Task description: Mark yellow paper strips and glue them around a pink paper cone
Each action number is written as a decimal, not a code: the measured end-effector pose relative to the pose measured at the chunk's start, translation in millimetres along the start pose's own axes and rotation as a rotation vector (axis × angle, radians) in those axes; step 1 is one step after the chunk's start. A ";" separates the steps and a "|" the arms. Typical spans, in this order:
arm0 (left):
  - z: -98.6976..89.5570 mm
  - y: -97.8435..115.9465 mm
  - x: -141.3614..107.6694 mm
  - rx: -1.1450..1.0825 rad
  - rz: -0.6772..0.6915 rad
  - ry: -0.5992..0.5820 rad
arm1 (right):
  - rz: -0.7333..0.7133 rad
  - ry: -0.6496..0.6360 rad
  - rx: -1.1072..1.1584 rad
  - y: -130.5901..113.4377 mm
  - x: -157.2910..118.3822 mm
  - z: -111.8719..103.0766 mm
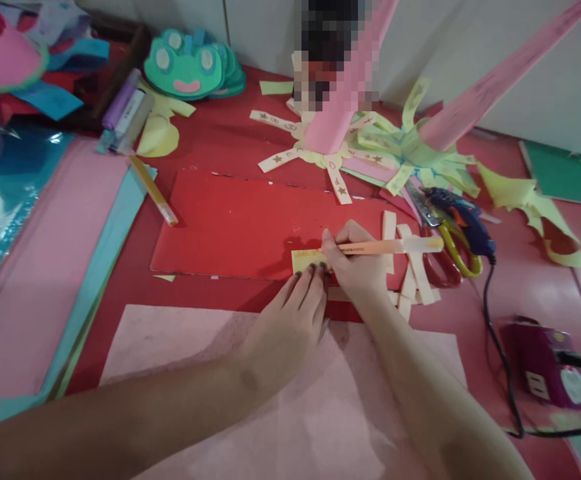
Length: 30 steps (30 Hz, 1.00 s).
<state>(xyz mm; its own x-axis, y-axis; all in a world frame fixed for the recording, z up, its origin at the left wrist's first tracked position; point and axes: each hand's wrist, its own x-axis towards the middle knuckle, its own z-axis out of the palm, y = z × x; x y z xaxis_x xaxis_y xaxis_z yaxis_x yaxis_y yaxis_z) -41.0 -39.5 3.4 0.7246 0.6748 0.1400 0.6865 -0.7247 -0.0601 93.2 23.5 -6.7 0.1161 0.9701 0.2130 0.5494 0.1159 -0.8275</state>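
Observation:
My right hand (359,268) grips a peach-coloured marker pen (378,247), its tip end down at a small pale yellow paper piece (301,263). Faint orange marks show along the top of that paper. My left hand (293,313) lies with its fingers stretched out flat, their tips holding the paper's lower edge against a red board (230,223). Just right of my right hand, several cream paper strips (413,270) lie crossed over one another. A large pale pink sheet (170,347) spreads under my forearms.
At right are scissors (453,250), a dark blue glue gun (463,217) with its cord, and a purple power box (550,363). Behind stand pink paper cones (330,127) with lettered strips. Green frog cutouts (185,67), a yellow marker (154,192) and stacked coloured sheets (55,267) lie left.

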 end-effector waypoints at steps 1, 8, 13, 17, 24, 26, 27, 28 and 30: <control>-0.1 -0.1 0.0 -0.003 0.001 -0.001 | -0.010 0.010 -0.009 -0.3 0.1 0.3; -0.1 0.5 -1.2 -0.028 0.005 -0.027 | -0.019 0.013 -0.012 -1.4 0.4 0.9; 1.1 0.7 -0.8 -0.034 0.004 -0.005 | 0.005 0.000 0.002 -0.9 0.5 0.0; 1.1 0.4 -0.4 -0.020 0.002 0.000 | 0.011 -0.001 -0.006 -1.0 0.0 0.5; 1.1 0.7 -0.8 -0.007 -0.001 0.010 | 0.001 -0.014 -0.004 -1.8 0.0 -0.4; 0.6 0.6 -0.6 -0.004 -0.003 0.011 | -0.007 -0.009 -0.022 -2.1 0.2 -0.5; 0.2 0.4 -0.5 -0.003 -0.006 0.009 | -0.010 -0.007 -0.026 -2.2 0.3 -0.4; -0.2 0.2 -0.4 -0.002 -0.006 0.007 | -0.013 -0.008 -0.027 -2.3 0.5 -0.3; -0.8 -0.2 -0.4 0.003 -0.004 0.006 | -0.016 -0.002 -0.016 -2.0 0.8 -0.1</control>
<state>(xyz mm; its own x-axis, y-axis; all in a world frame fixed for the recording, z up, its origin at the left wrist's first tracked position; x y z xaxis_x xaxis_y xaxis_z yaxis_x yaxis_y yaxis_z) -41.4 -39.7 4.2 0.7218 0.6766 0.1458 0.6893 -0.7218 -0.0627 92.2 24.1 -4.8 0.1050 0.9686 0.2252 0.5645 0.1284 -0.8154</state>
